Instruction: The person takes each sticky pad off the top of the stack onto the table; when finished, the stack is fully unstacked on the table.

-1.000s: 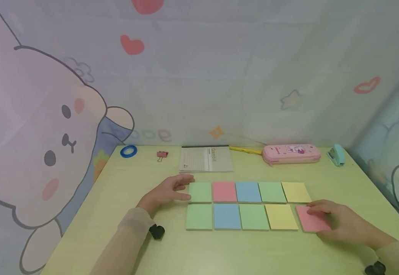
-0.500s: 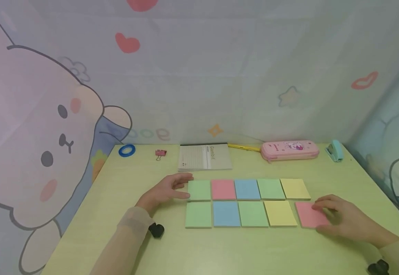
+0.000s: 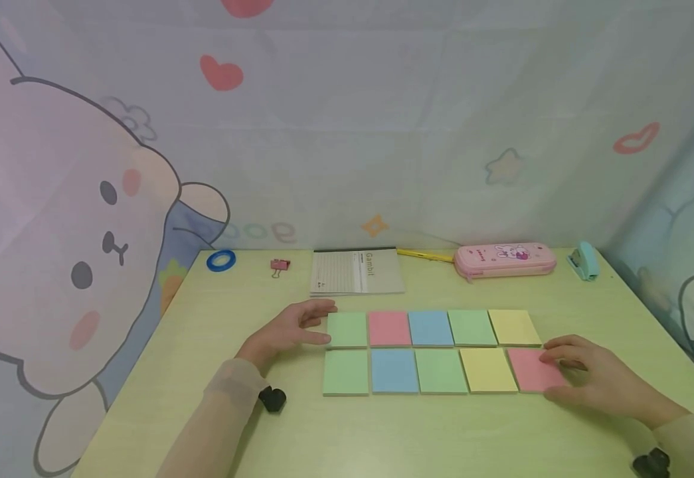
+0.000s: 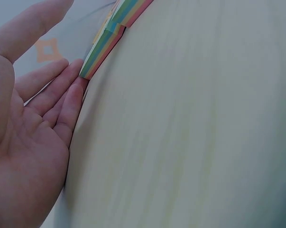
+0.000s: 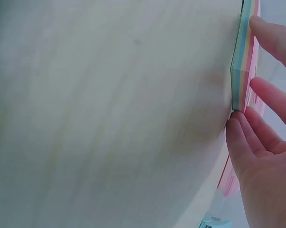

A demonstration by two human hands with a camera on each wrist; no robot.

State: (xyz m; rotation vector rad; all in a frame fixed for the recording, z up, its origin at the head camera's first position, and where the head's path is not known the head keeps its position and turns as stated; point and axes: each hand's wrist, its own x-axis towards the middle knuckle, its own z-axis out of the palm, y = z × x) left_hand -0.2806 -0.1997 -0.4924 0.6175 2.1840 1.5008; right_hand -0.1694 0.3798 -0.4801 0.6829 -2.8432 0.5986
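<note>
Sticky note pads lie in two rows on the table. The back row has a green pad [image 3: 347, 330], then pink, blue, green and yellow pads. In front, a green pad [image 3: 345, 372] is followed by blue, green and yellow pads, with a pink sticky note pad [image 3: 532, 370] at the right end. My right hand [image 3: 606, 384] holds that pink pad, thumb and fingers about its right end; its layered coloured side [image 5: 241, 80] shows in the right wrist view. My left hand [image 3: 291, 330] rests at the left edge of the back green pad, thumb and fingers spread.
Along the table's back edge are a blue tape ring [image 3: 221, 261], a pink binder clip [image 3: 280, 265], a notebook [image 3: 355, 273], a yellow pencil-like stick [image 3: 426, 255], a pink pencil case [image 3: 505, 261] and a mint stapler [image 3: 586, 261]. A printed cloth [image 3: 347, 133] hangs behind.
The pink pad in the front row has slid left with my right hand, closing the gap to the yellow pad. My left hand has stayed at the green pad's edge.
</note>
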